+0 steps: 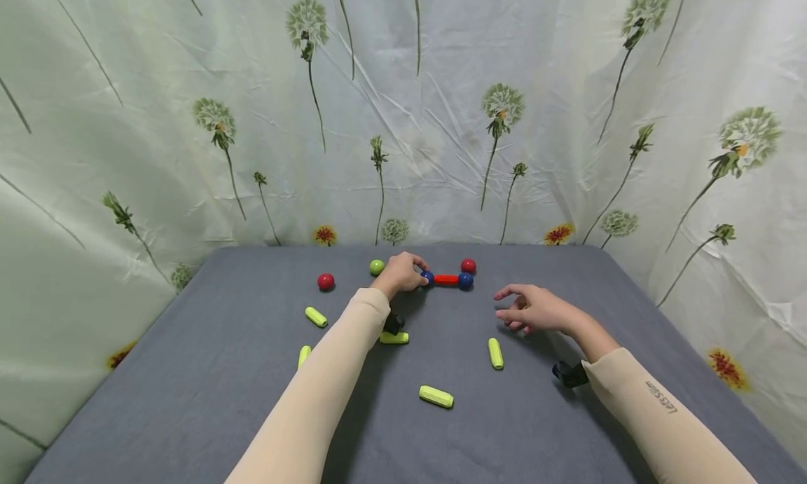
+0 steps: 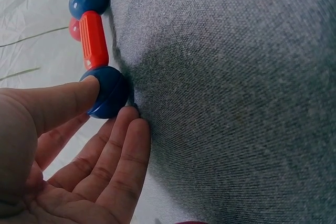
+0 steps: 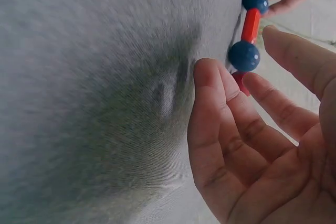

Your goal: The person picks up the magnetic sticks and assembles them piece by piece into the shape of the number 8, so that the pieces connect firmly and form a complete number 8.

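Note:
My left hand [image 1: 401, 272] pinches a blue ball [image 2: 111, 95] between thumb and fingers. That ball sits on one end of a red ridged rod [image 1: 445, 280], and a second blue ball [image 1: 465, 281] caps the other end, forming a dumbbell shape at the far part of the table. To the right, my right hand [image 1: 536, 309] hovers over the cloth, fingers spread and relaxed, holding nothing. In the right wrist view, its fingers appear apart from the nearer blue ball [image 3: 244, 56]. A yellow-green rod [image 1: 495, 354] lies on the cloth just below that hand.
Red balls [image 1: 326, 281] lie left and behind the blue-ended piece, the other red ball [image 1: 468, 265] near its right end. A green ball [image 1: 377, 267] is beside my left hand. Several yellow-green rods [image 1: 436, 396] are scattered over the grey cloth [image 1: 189, 393]. A flowered curtain [image 1: 429, 120] hangs behind.

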Available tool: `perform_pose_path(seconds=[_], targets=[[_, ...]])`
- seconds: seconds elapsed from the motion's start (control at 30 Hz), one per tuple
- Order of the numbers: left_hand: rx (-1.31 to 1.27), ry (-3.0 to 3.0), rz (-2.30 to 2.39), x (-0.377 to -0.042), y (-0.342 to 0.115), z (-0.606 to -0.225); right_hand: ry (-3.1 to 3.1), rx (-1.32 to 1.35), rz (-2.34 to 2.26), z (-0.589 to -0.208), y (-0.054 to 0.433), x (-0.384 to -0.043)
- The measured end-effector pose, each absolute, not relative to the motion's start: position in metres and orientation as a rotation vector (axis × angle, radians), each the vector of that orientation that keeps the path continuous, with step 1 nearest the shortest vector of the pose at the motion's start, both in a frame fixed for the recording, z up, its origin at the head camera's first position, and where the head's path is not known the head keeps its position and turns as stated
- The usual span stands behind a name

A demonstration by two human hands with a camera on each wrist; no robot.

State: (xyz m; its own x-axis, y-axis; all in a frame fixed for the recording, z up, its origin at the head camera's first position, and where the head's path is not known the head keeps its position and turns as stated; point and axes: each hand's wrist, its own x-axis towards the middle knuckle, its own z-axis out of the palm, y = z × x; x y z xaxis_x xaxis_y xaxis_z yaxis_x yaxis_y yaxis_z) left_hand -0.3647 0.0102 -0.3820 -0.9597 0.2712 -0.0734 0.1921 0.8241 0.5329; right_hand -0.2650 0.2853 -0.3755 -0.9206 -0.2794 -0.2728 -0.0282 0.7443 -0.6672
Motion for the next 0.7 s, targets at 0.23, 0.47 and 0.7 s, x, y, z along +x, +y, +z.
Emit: perform_pose_path(seconds=[0.23, 0.47, 0.7], targets=[[0.344, 2.839, 0.831, -0.364, 0.009, -0.387, 2.507, -0.217, -1.048, -0.377, 0.285, -0.242], [0.335, 2.839, 0.834, -0.363, 0.01, -0.384, 2.463, -0.242, -1.073, -0.376, 0.279, -0.225], [0.338, 2.854, 0.831, -0.364, 0.01, -0.384, 2.474, -0.222, -1.066, -0.38, 0.271, -0.217]])
